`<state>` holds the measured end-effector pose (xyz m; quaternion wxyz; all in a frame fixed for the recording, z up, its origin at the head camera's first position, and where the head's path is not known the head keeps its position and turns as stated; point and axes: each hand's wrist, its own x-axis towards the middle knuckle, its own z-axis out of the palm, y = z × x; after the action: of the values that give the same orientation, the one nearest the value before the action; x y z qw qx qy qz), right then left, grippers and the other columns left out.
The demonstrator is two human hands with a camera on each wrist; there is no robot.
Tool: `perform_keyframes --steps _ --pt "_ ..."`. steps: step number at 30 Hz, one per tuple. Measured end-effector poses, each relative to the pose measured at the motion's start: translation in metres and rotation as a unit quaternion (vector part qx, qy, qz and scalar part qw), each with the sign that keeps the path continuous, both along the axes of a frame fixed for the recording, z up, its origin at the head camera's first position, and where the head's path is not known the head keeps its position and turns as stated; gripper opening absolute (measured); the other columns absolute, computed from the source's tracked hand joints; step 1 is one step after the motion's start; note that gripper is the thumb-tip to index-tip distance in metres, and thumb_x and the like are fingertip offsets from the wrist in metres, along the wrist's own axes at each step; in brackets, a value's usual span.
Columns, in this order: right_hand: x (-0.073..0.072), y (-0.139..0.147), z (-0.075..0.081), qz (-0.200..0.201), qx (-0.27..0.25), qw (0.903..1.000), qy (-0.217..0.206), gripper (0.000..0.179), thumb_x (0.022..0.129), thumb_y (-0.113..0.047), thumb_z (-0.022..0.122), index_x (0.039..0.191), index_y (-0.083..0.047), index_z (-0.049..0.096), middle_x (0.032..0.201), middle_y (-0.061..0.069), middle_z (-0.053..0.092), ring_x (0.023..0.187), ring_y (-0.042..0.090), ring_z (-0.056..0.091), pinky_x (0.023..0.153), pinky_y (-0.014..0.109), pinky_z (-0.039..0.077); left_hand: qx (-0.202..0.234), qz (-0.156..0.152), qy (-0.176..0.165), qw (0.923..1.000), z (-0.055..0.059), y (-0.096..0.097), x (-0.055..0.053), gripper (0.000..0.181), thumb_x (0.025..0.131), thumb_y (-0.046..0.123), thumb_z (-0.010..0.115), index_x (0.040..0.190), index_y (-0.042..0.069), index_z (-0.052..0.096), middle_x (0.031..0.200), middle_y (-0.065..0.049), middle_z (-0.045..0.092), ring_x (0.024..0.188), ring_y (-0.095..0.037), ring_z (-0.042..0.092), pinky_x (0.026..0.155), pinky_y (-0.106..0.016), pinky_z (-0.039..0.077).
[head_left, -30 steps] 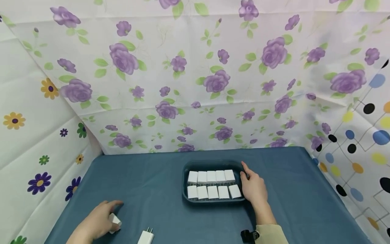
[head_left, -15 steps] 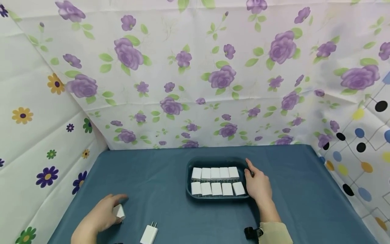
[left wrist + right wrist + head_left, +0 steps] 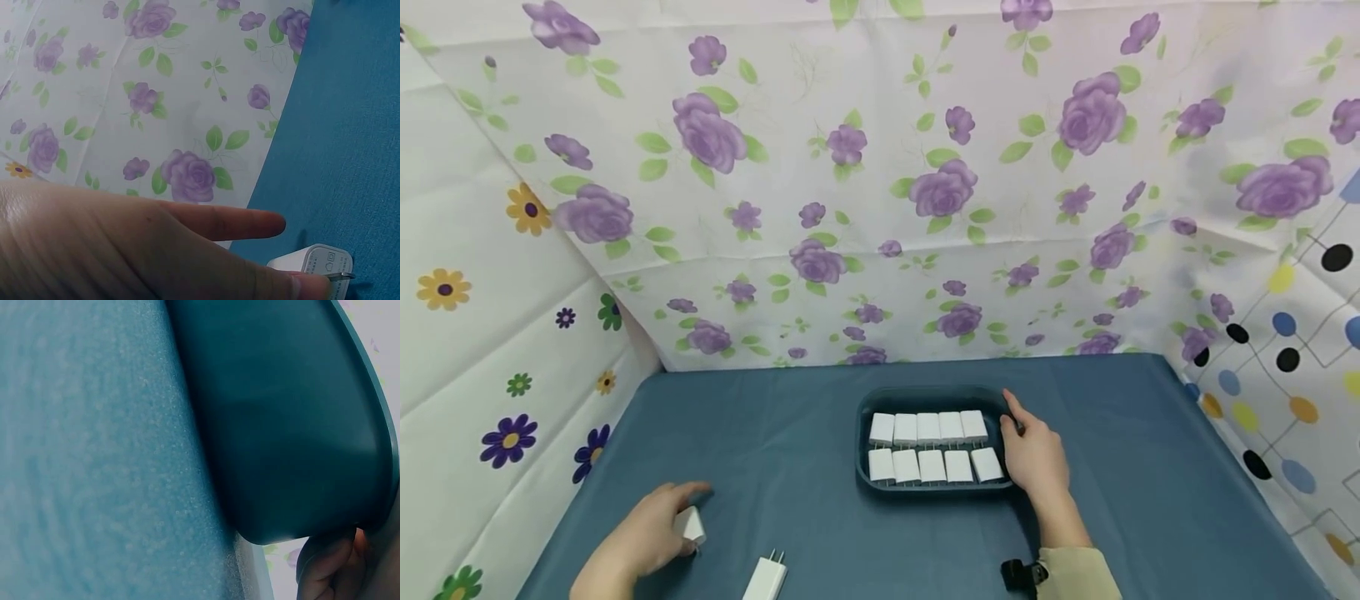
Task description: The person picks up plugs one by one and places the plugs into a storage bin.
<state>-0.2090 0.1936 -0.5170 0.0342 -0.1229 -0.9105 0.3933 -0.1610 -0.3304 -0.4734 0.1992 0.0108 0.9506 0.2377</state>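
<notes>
At the lower left of the head view, my left hand [image 3: 638, 533] holds a white plug-in charger [image 3: 690, 527] low over the blue cloth. In the left wrist view the thumb lies against the charger [image 3: 322, 265] beside its metal prong, and the index finger stretches out past it. A second white charger [image 3: 765, 577] lies on the cloth just to the right, prongs facing away from me. My right hand [image 3: 1036, 454] grips the right end of a dark teal tray [image 3: 936, 490]. Two rows of white chargers [image 3: 931, 467] lie in that tray. The right wrist view shows curled fingers [image 3: 331, 559] at its end wall.
Blue cloth [image 3: 790, 442] covers the table. A white curtain with purple flowers [image 3: 850, 208] hangs behind it. Patterned sheets border both sides, flowered on the left [image 3: 490, 333] and dotted on the right [image 3: 1285, 400].
The head view has shifted slightly, so everything sits a little differently in it. The charger in my left hand has turned a little. My right hand stays on the tray's end.
</notes>
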Motion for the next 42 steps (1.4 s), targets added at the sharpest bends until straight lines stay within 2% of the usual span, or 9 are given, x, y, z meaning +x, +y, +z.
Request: perform_keyframes --steps 5,12,16,24,30,34,37,42 --pt "-0.001 -0.001 0.0 -0.002 -0.001 1.0 0.001 0.054 0.114 -0.036 0.048 0.168 -0.032 0.041 0.064 0.007 0.052 0.041 0.018 0.033 0.041 0.034 0.033 -0.004 -0.001 0.012 0.9999 0.004 0.001 0.001 0.07 0.074 -0.004 0.091 0.139 -0.007 0.065 0.113 -0.016 0.066 0.103 -0.034 0.066 0.09 -0.059 0.055" --pt "0.0 -0.001 -0.001 0.0 0.0 1.0 -0.007 0.055 0.114 -0.037 0.047 0.168 -0.032 0.04 0.065 0.007 0.052 0.042 0.018 0.035 0.042 0.035 0.034 -0.003 0.001 0.006 1.0 0.005 0.0 0.002 0.068 0.075 -0.004 0.09 0.139 -0.006 0.065 0.118 -0.018 0.067 0.105 -0.035 0.067 0.091 -0.059 0.055" --pt "0.0 0.0 -0.001 -0.005 0.002 1.0 -0.002 0.054 0.114 -0.036 0.048 0.168 -0.031 0.041 0.065 0.007 0.052 0.043 0.018 0.035 0.042 0.035 0.034 0.0 -0.012 0.011 0.9999 0.005 0.0 0.001 0.067 0.077 -0.003 0.09 0.139 -0.006 0.065 0.122 -0.021 0.067 0.108 -0.037 0.067 0.091 -0.059 0.054" --pt "0.002 -0.002 -0.005 -0.002 -0.003 1.0 -0.002 0.054 0.115 -0.035 0.047 0.168 -0.031 0.04 0.066 0.007 0.052 0.043 0.018 0.034 0.043 0.035 0.034 -0.004 -0.019 0.005 0.9998 0.003 -0.002 0.002 0.065 0.078 -0.001 0.09 0.138 -0.005 0.066 0.13 -0.027 0.065 0.114 -0.042 0.067 0.093 -0.06 0.054" --pt "0.001 -0.002 -0.006 0.003 -0.004 1.0 -0.003 0.055 0.115 -0.036 0.046 0.168 -0.03 0.039 0.064 0.007 0.05 0.041 0.017 0.031 0.042 0.035 0.033 -0.013 -0.042 0.03 0.9986 0.008 0.0 0.006 0.054 0.085 0.005 0.087 0.136 -0.001 0.069 0.135 -0.03 0.062 0.125 -0.051 0.06 0.1 -0.065 0.05" --pt "0.002 -0.003 -0.006 0.006 -0.005 1.0 -0.004 0.055 0.115 -0.036 0.046 0.168 -0.03 0.039 0.063 0.007 0.049 0.041 0.016 0.031 0.041 0.035 0.033 -0.008 -0.06 0.058 0.9965 0.013 0.007 0.01 0.046 0.089 0.007 0.085 0.133 -0.001 0.073 0.122 -0.018 0.065 0.11 -0.036 0.064 0.096 -0.058 0.053" --pt "0.002 -0.003 -0.004 0.006 -0.003 1.0 -0.005 0.055 0.115 -0.036 0.046 0.169 -0.031 0.039 0.063 0.007 0.049 0.041 0.016 0.031 0.041 0.034 0.033 0.013 -0.079 0.079 0.9937 0.019 0.017 0.013 0.044 0.091 0.007 0.084 0.133 -0.001 0.073 0.117 -0.007 0.062 0.101 -0.021 0.06 0.088 -0.049 0.054" --pt "0.001 -0.001 -0.001 0.003 0.004 1.0 0.005 0.054 0.115 -0.034 0.047 0.168 -0.03 0.04 0.061 0.007 0.048 0.041 0.016 0.03 0.041 0.035 0.033 0.03 -0.109 0.112 0.9872 0.028 0.033 0.016 0.048 0.093 0.008 0.082 0.139 -0.001 0.07 0.124 -0.006 0.062 0.107 -0.019 0.061 0.086 -0.043 0.055"
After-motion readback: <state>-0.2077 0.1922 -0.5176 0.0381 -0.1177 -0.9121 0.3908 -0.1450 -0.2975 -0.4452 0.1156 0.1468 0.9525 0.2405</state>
